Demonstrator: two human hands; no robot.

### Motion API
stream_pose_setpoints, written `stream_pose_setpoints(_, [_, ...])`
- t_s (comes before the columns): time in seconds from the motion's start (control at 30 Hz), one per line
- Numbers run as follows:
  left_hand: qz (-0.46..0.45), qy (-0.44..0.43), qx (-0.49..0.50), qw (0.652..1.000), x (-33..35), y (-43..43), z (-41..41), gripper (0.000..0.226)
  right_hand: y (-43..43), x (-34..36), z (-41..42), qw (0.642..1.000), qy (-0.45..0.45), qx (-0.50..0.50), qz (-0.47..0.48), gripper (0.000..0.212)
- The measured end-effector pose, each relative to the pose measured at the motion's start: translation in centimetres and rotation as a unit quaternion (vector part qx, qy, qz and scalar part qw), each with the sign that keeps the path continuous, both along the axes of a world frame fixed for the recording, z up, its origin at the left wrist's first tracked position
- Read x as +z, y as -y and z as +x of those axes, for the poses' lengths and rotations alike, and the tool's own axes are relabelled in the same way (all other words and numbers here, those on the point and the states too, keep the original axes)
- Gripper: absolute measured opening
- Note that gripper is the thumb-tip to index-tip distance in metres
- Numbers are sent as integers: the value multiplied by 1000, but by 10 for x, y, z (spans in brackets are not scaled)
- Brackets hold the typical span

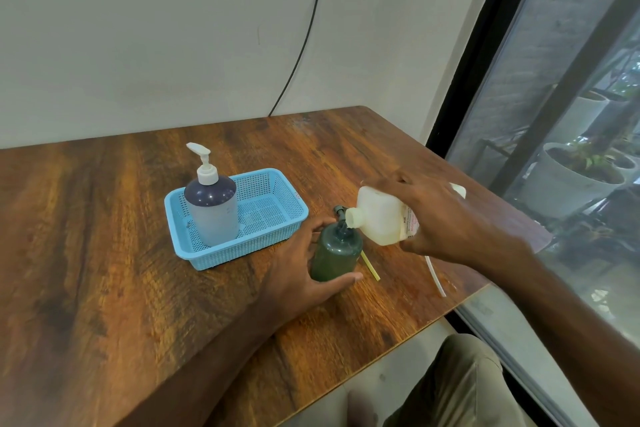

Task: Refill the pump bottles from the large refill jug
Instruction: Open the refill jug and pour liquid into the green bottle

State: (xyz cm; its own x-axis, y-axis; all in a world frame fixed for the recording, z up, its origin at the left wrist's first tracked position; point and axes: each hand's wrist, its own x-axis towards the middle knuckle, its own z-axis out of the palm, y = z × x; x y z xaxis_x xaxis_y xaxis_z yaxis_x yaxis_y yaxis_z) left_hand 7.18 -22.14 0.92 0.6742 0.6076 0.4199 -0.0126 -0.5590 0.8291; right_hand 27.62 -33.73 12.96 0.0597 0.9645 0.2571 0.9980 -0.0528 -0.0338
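Green plastic marks the open pump bottle (335,251) nearest the person, steadied on the wooden table (104,236) by the left hand (294,270), fingers curled loosely round its base. Just above, the right hand (446,218) clamps the white refill jug (379,218), tipped spout-down at the bottle's mouth: pouring is under way, and the next move needs a steady tilt. Farther back, a capped pump bottle (212,208) stands in the blue basket (277,215).

– where did the things stand?
– the basket (194,246) lay on the table (104,253), one pump bottle (213,206) upright in its left end. right of the basket stood the open bottle (334,253), with the tilted jug (381,218) above it.
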Motion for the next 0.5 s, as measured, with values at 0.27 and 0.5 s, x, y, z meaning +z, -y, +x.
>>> stream_pose_setpoints(0.27, [-5, 2, 4, 1000, 0, 1, -1, 90, 1, -12, 4, 999, -41, -2, 1, 96])
stream_pose_setpoints(0.5, [-3, -5, 14, 1000, 1, 2, -2, 89, 12, -25, 4, 983, -175, -53, 28, 86])
